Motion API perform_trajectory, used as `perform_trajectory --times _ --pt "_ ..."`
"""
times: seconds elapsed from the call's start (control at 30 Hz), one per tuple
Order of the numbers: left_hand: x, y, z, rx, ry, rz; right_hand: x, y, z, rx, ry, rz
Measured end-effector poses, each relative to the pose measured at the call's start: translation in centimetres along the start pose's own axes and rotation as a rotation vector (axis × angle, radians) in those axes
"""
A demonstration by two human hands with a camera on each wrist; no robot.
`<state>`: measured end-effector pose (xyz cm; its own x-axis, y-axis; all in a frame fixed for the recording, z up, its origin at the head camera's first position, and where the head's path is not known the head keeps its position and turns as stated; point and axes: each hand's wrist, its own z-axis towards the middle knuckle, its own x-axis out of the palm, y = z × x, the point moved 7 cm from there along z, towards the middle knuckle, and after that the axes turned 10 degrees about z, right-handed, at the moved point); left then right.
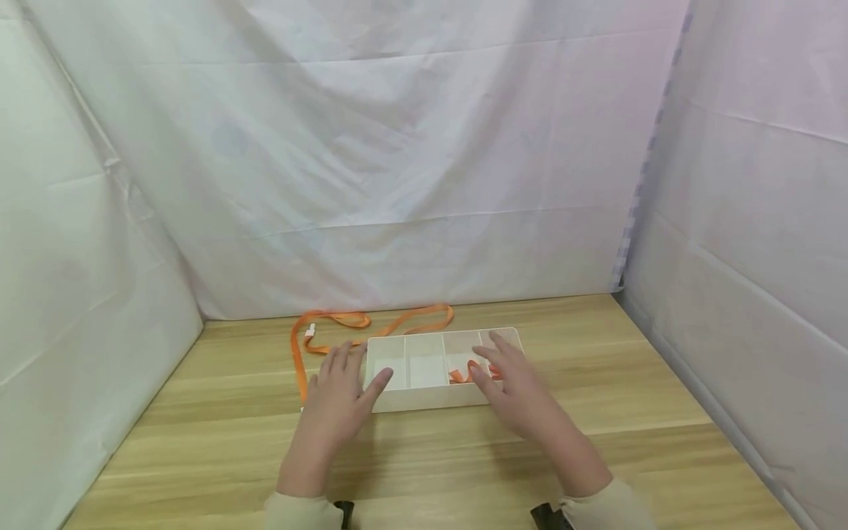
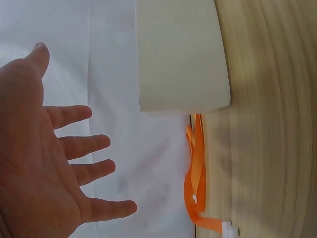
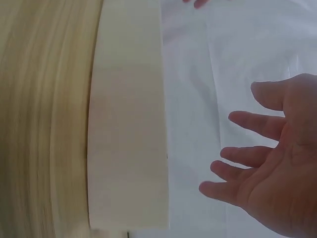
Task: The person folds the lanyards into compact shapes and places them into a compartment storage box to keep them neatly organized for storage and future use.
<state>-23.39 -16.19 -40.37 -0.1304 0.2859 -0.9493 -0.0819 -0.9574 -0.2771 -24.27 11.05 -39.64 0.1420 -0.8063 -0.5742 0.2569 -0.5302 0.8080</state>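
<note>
A white box (image 1: 424, 400) with a row of compartments stands on the wooden table. Orange ribbon (image 1: 458, 377) lies in its right-hand compartments, partly hidden by the right hand. My left hand (image 1: 338, 390) hovers at the box's left end, fingers spread, holding nothing. Over the right end is my right hand (image 1: 520, 390), its fingers also apart and nothing in them. Both wrist views show a gap between each hand and the box's plain side wall (image 3: 129, 129). Behind and left of the box, an orange lanyard (image 1: 296, 361) with a white clip (image 1: 310, 330) lies in loose loops.
The wooden table (image 1: 424, 471) carries the box and the lanyard. White cloth (image 1: 411, 162) hangs along the back edge, with more cloth at the left side (image 1: 86, 221) and the right side (image 1: 748, 221).
</note>
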Motion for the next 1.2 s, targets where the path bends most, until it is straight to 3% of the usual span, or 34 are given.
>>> perform_trajectory --times 0.23,0.43,0.9,1.2 --pt "0.1 2.9 -0.1 -0.011 0.029 0.004 3.7 2.3 0.1 -0.06 0.095 0.027" --pt "0.2 5.2 -0.4 -0.036 0.07 0.019 5.5 3.6 0.4 -0.115 0.15 0.011" --pt "1.1 8.3 -0.6 -0.082 0.157 0.152 7.3 4.5 0.8 -0.156 0.228 -0.075" --pt "1.9 9.3 -0.1 -0.073 0.157 0.184 7.2 4.3 1.0 -0.162 0.243 -0.094"
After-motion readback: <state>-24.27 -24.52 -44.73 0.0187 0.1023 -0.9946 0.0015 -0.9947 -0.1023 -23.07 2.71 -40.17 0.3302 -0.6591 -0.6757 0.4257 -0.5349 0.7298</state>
